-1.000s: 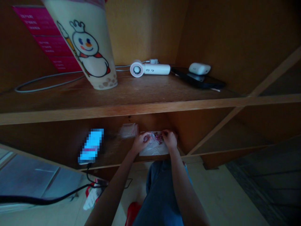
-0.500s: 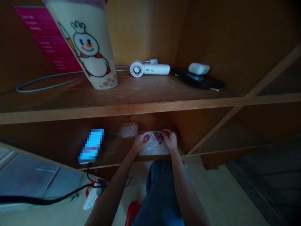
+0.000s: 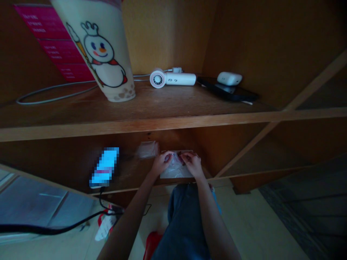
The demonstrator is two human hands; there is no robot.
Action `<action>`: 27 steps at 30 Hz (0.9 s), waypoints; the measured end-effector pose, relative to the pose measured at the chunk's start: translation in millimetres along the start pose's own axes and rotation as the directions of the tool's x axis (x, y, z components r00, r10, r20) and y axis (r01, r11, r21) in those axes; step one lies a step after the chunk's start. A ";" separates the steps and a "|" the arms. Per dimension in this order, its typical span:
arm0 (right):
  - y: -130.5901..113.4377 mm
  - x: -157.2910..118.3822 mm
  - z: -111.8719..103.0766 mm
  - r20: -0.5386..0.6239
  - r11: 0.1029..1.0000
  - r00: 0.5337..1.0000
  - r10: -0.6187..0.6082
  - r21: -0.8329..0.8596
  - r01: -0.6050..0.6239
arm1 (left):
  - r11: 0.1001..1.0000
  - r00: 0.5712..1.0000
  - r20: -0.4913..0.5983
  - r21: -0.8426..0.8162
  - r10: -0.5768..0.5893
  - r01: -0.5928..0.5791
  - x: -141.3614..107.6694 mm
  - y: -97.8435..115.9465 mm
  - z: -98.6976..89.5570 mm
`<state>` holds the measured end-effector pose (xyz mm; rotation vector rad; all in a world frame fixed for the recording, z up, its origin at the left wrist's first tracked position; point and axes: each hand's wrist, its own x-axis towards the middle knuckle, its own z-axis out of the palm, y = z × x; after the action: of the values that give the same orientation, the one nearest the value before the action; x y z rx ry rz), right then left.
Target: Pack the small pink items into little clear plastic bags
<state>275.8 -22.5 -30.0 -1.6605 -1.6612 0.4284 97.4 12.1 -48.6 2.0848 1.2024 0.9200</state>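
On the lower shelf, my left hand (image 3: 161, 164) pinches the edge of a clear plastic bag (image 3: 175, 169), thumb and fingers curled together. The bag lies over a white sheet (image 3: 166, 175). My right hand (image 3: 193, 164) is closed at the bag's right side, its fingertips on a small dark red, patterned item (image 3: 181, 157) that they mostly cover. What that item is exactly cannot be made out. Left of my hands, a small stack of clear plastic packets (image 3: 148, 149) rests on the same shelf.
A lit phone (image 3: 105, 167) with a cable lies at the left of the lower shelf. Above stand a large milk tea cup (image 3: 108, 61), a white handheld fan (image 3: 173, 79) and a white earbud case (image 3: 229, 78) on a black object. The upper shelf edge (image 3: 162, 122) overhangs.
My right hand has moved left, toward my left hand, and its fingers now cover most of the dark red item. My left hand stays nearly in place on the bag.
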 end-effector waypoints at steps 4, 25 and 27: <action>1.1 -5.8 -10.9 -0.109 0.984 0.990 0.093 -0.142 -0.108 | 1.000 1.000 -0.004 -0.008 -0.007 0.007 0.0 -1.7 0.9; -13.2 -16.8 -5.7 -0.053 0.869 0.985 0.164 -0.465 -0.170 | 1.000 1.000 -0.004 0.010 -0.026 0.026 -1.2 -3.2 1.9; -13.8 -16.6 -5.3 -0.060 0.866 0.983 0.171 -0.467 -0.179 | 1.000 1.000 -0.002 0.019 -0.022 0.022 -1.0 -3.5 1.8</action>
<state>267.8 -41.3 -21.2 -2.1762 -1.6969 0.0910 96.6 12.6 -52.6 2.0824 1.2371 0.9043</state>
